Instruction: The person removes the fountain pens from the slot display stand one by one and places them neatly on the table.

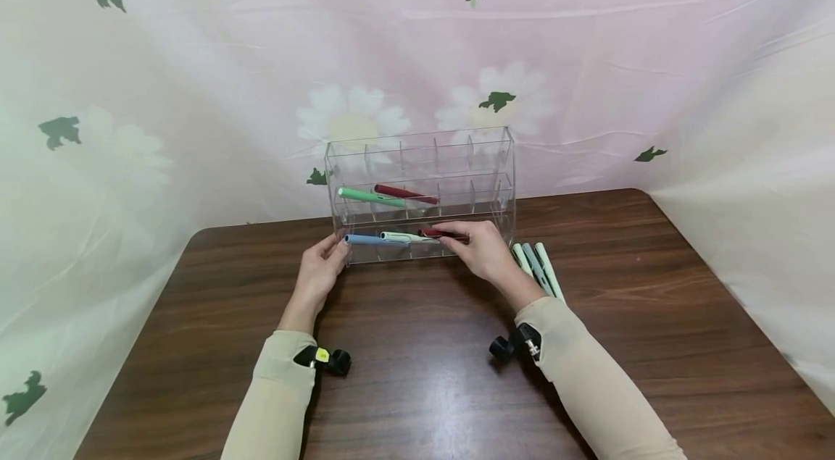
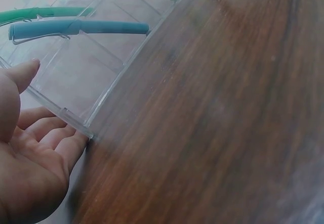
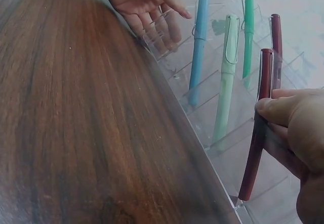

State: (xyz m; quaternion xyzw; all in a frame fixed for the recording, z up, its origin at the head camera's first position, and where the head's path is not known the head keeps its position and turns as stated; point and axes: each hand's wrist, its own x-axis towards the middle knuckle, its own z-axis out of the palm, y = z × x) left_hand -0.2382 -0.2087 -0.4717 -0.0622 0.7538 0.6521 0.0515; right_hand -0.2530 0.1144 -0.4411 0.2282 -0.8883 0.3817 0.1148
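Dark wooden desk: our right hand pinches the dark red pen in the clear acrylic organizer; seat it level. Left hand, open, steadies the 9 o'clock end.

Soft, even light filled the scene, casting faint shadows under both arms on the dark wooden table. The head view bowed at its edges. Both wrist views were hazy, washed pale through the clear acrylic organiser.
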